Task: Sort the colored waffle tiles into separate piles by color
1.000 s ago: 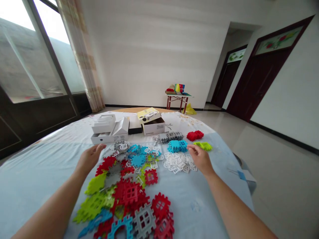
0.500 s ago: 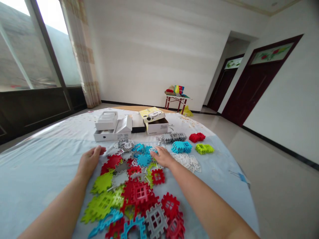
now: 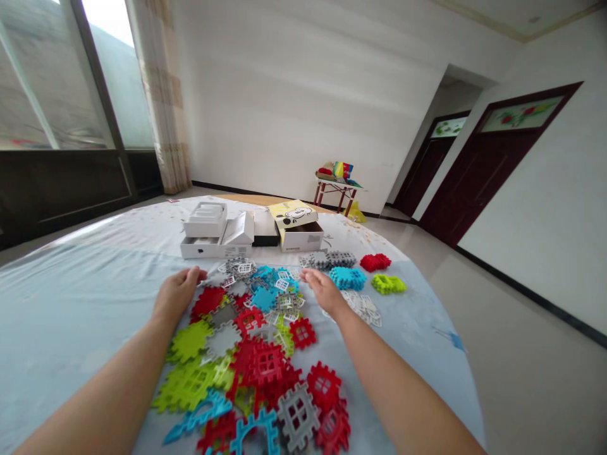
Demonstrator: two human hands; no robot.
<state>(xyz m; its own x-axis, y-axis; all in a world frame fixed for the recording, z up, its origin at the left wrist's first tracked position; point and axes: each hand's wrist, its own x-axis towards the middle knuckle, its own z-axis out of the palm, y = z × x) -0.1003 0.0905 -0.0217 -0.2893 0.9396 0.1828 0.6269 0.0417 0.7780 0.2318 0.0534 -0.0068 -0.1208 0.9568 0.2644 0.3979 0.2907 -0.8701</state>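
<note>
My left hand hovers at the left edge of a loose pile of plastic interlocking pieces, fingers loosely bent towards the pile and nothing visible in them. Nearest to it is a red toothed piece. On the far right side of the pile is my right hand, its fingers stretched left, with no held piece visible. White window inserts and a blue square piece lie left of its fingertips. Closer to me are green pieces, red window pieces and a grey window piece.
Sorted stacks stand at right: grey, blue, red, green, plus white inserts. Behind the pile are white boxes and a yellow-lidded box. A blue cloth covers the round table.
My right hand has drawn back slightly right and up from the white inserts, uncovering pieces beneath. My left hand has shifted a little right and up. The camera view has tilted slightly.
</note>
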